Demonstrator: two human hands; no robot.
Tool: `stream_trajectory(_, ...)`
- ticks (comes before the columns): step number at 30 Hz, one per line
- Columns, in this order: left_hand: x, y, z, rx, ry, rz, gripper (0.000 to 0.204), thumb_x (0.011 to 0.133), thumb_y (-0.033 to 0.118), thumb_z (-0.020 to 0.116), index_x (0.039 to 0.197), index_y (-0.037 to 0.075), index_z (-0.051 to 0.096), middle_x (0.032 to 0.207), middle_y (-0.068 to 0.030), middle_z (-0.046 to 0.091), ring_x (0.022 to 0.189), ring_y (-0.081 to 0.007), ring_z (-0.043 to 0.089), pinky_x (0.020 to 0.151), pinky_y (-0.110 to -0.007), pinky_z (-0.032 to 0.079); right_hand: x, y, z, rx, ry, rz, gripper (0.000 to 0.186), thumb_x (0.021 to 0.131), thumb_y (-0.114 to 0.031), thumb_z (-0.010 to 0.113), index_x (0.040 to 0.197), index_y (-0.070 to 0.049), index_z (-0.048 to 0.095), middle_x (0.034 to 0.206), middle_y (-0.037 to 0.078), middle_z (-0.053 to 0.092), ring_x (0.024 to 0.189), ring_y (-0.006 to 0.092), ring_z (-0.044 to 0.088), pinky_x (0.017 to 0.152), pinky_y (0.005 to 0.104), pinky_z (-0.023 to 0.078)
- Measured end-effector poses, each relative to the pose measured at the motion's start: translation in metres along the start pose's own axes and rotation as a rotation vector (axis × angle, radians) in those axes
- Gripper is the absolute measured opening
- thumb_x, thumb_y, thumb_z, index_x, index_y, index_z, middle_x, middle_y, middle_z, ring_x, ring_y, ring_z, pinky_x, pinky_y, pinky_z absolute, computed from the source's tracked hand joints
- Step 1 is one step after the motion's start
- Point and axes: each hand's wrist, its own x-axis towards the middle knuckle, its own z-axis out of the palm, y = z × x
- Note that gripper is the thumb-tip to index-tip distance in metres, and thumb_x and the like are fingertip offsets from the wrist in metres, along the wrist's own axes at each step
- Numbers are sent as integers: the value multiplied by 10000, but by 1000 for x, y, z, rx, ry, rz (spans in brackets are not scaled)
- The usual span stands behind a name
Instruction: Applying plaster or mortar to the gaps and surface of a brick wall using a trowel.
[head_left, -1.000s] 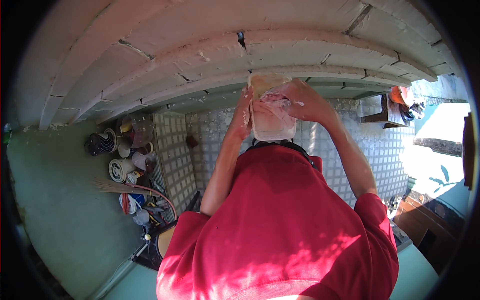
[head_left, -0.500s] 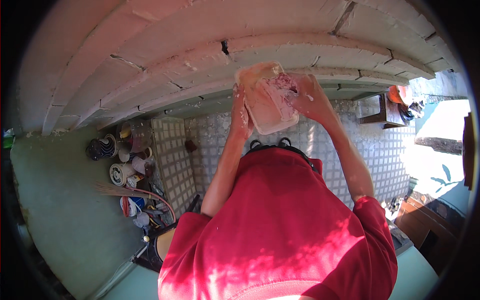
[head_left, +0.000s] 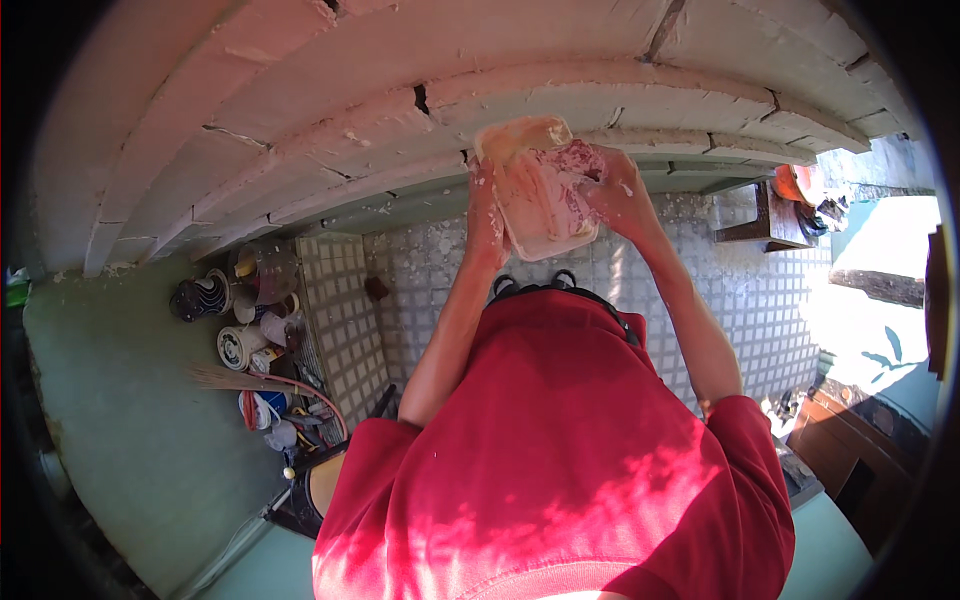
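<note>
A clear rectangular plastic tub [head_left: 545,245], smeared with whitish-pink paste [head_left: 540,195], is held up before the wall. My left hand [head_left: 487,225] grips it along its left side, with white smears on the fingers. On the tub's right side, my right hand [head_left: 618,200] has its fingers curled over the rim by a pink, crumpled-looking lump [head_left: 575,160]. Whether that lump is paste or a paste-coated cloth, I cannot tell. White specks also dot the right hand.
Ahead rises a block wall [head_left: 330,150] with cracked, open joints. Containers, including a white bucket [head_left: 240,347], and a broom [head_left: 225,378] are at the left. A wooden bench [head_left: 765,220] bearing an orange container [head_left: 795,185] stands right. Tiled floor [head_left: 680,290] lies below.
The tub sits slightly higher in view, with both hands still at it. My right hand's fingers have shifted a little at the pink lump. The wall appears moved slightly left.
</note>
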Motion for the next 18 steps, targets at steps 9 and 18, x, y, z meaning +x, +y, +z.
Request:
stream_trajectory(9, 3, -11, 20, -8, -51, -1, 604, 991, 457, 467, 1464, 144, 262, 1402, -105, 437, 1263, -222, 491, 1046, -394, 431, -1, -2, -20, -105, 44, -59, 291, 771, -62, 602, 1044, 24, 658, 895, 185, 702, 830, 247, 687, 780, 348, 513)
stream_trajectory(18, -2, -7, 34, -17, -23, -2, 591, 999, 455, 444, 1462, 137, 259, 1396, -113, 441, 1252, -236, 506, 1044, -407, 441, -7, 1, -24, -48, 77, -37, 269, 797, -65, 633, 1049, 16, 676, 891, 163, 710, 792, 179, 658, 755, 325, 508)
